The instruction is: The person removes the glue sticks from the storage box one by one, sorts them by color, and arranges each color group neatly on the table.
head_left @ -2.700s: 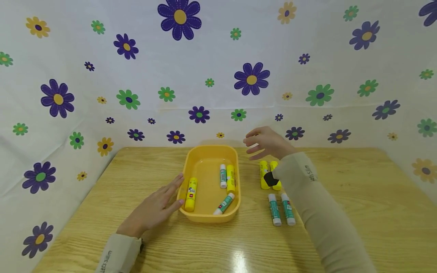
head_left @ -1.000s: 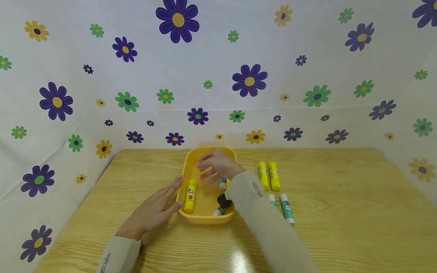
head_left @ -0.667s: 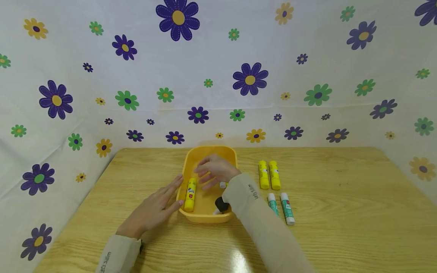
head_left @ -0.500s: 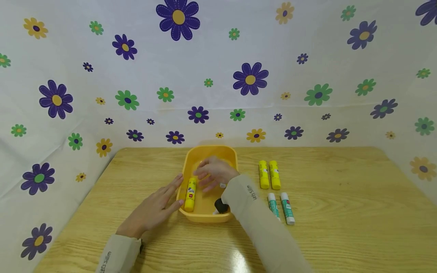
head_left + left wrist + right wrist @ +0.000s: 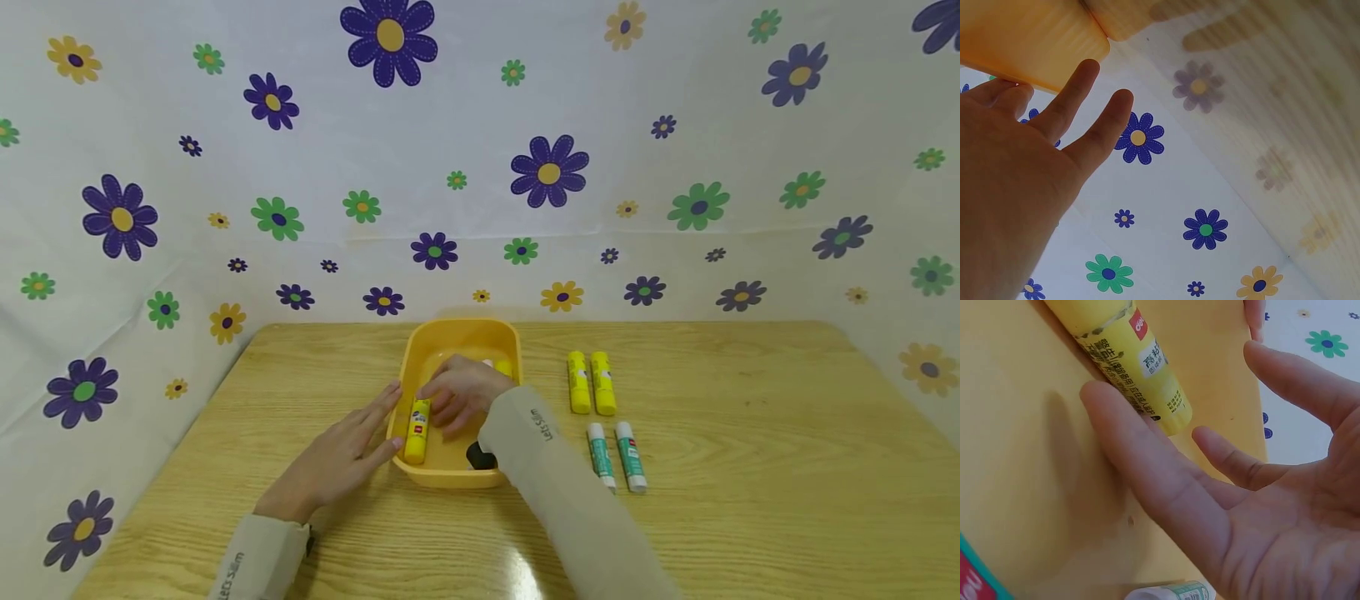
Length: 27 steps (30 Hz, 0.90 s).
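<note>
The box (image 5: 452, 480) is on the table (image 5: 750, 433). Glue sticks (image 5: 416, 439) lie in it, four more sticks (image 5: 579, 383) lie to its right, and a cloth (image 5: 465, 112) is behind it.

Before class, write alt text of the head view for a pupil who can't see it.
A right hand is inside a yellow tray, beside a yellow glue stick; the left hand touches the tray's side. To the right, two yellow sticks and two green-and-white sticks lie on a wooden table.

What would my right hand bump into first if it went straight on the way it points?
Most likely the yellow glue stick in the left side of the tray, just ahead of your right hand; whether they touch is unclear.
</note>
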Motion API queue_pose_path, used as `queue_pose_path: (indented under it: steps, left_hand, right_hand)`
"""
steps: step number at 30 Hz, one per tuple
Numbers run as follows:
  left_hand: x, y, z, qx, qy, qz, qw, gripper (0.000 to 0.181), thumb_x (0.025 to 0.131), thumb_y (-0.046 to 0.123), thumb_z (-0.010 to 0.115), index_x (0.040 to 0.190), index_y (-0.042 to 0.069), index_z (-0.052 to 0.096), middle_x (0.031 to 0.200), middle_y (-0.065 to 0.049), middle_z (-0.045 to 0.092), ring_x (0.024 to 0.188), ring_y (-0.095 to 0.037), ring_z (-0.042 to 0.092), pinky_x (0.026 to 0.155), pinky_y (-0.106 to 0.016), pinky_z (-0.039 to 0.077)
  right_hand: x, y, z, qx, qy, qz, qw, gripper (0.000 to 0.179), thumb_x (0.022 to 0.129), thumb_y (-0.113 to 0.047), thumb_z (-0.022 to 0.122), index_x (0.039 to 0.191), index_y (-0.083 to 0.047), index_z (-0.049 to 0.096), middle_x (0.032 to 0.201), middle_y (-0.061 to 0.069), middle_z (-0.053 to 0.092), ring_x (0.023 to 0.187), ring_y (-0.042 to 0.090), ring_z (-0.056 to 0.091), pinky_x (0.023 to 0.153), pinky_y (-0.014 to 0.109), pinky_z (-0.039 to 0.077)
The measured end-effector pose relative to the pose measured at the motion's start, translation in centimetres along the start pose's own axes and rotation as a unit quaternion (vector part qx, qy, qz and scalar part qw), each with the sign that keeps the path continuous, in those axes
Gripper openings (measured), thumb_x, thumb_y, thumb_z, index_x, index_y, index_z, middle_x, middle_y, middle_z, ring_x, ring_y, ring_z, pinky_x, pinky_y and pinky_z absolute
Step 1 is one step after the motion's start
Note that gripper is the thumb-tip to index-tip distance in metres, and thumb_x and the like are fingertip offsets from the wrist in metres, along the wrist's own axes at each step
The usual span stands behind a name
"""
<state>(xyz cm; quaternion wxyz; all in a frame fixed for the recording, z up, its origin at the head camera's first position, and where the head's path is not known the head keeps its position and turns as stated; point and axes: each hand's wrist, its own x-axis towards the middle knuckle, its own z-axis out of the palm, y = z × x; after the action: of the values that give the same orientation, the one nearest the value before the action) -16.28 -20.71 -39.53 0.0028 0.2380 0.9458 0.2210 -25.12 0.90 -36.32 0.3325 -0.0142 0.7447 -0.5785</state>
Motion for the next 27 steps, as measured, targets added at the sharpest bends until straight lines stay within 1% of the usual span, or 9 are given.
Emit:
queue_pose_path:
  steps: [4, 8, 11, 14, 17, 21, 24, 27]
  left_hand:
    - [0.0, 0.0, 0.0, -0.001, -0.001, 0.001, 1.0000, 0.067, 0.107, 0.039, 0.049, 0.162, 0.010, 0.025, 0.166, -0.006, 0.022, 0.145, -0.040, 0.034, 0.113, -0.064, 0.031]
    - [0.0, 0.0, 0.0, 0.002, -0.001, 0.000, 1.0000, 0.067, 0.107, 0.039, 0.049, 0.162, 0.010, 0.025, 0.166, -0.006, 0.022, 0.145, -0.040, 0.035, 0.114, -0.063, 0.031]
    - [0.0, 0.0, 0.0, 0.004, -0.001, -0.005, 1.0000, 0.067, 0.107, 0.040, 0.049, 0.162, 0.011, 0.025, 0.166, -0.005, 0.022, 0.145, -0.039, 0.035, 0.113, -0.063, 0.031]
    - [-0.1, -0.1, 0.0, 0.005, -0.001, -0.005, 1.0000, 0.067, 0.107, 0.041, 0.048, 0.162, 0.012, 0.025, 0.166, -0.005, 0.022, 0.145, -0.040, 0.035, 0.113, -0.064, 0.032]
    - [-0.1, -0.1, 0.0, 0.003, -0.001, -0.006, 1.0000, 0.067, 0.107, 0.041, 0.048, 0.162, 0.012, 0.025, 0.167, -0.006, 0.022, 0.144, -0.041, 0.035, 0.112, -0.065, 0.032]
    - [-0.1, 0.0, 0.0, 0.002, -0.002, -0.009, 1.0000, 0.067, 0.106, 0.041, 0.048, 0.162, 0.012, 0.025, 0.167, -0.006, 0.022, 0.144, -0.041, 0.036, 0.111, -0.066, 0.033]
    - [-0.1, 0.0, 0.0, 0.005, -0.003, -0.009, 0.9999, 0.067, 0.107, 0.043, 0.047, 0.162, 0.013, 0.025, 0.167, -0.004, 0.021, 0.144, -0.041, 0.036, 0.111, -0.066, 0.033]
    - [0.0, 0.0, 0.0, 0.006, -0.002, -0.009, 0.9999, 0.067, 0.107, 0.044, 0.046, 0.162, 0.013, 0.025, 0.167, -0.004, 0.021, 0.144, -0.041, 0.036, 0.111, -0.066, 0.033]
  right_hand:
    - [0.2, 0.1, 0.0, 0.006, -0.017, 0.003, 0.9998, 0.030, 0.096, -0.012, 0.070, 0.117, 0.004, 0.057, 0.106, 0.027, 0.066, 0.092, 0.038, 0.071, 0.072, 0.045, 0.063]
    - [0.5, 0.1, -0.1, 0.014, -0.036, -0.003, 0.9993, 0.028, 0.097, -0.010, 0.068, 0.117, 0.007, 0.059, 0.103, 0.026, 0.068, 0.093, 0.037, 0.071, 0.074, 0.045, 0.063]
    - [0.8, 0.2, -0.2, 0.023, -0.045, -0.008, 0.9987, 0.030, 0.098, -0.008, 0.066, 0.121, 0.010, 0.058, 0.103, 0.024, 0.070, 0.094, 0.037, 0.072, 0.075, 0.046, 0.062]
    - [1.0, 0.1, -0.1, 0.033, -0.044, -0.014, 0.9984, 0.036, 0.097, -0.003, 0.064, 0.129, 0.011, 0.055, 0.102, 0.023, 0.071, 0.094, 0.037, 0.072, 0.075, 0.044, 0.062]
    - [1.4, 0.1, 0.0, 0.033, -0.036, -0.017, 0.9987, 0.043, 0.096, 0.002, 0.065, 0.136, 0.011, 0.051, 0.102, 0.021, 0.072, 0.092, 0.035, 0.073, 0.075, 0.042, 0.063]
    - [1.7, 0.1, 0.4, 0.026, -0.034, -0.015, 0.9990, 0.046, 0.093, 0.007, 0.066, 0.136, 0.013, 0.051, 0.101, 0.020, 0.071, 0.091, 0.033, 0.073, 0.074, 0.041, 0.063]
    - [1.6, 0.0, 0.6, 0.028, -0.040, -0.009, 0.9987, 0.047, 0.093, 0.005, 0.066, 0.137, 0.013, 0.049, 0.103, 0.019, 0.070, 0.092, 0.032, 0.071, 0.074, 0.042, 0.063]
    - [1.3, -0.1, 0.5, 0.025, -0.049, -0.008, 0.9985, 0.047, 0.095, -0.001, 0.068, 0.137, 0.012, 0.050, 0.107, 0.019, 0.068, 0.095, 0.032, 0.069, 0.075, 0.044, 0.063]
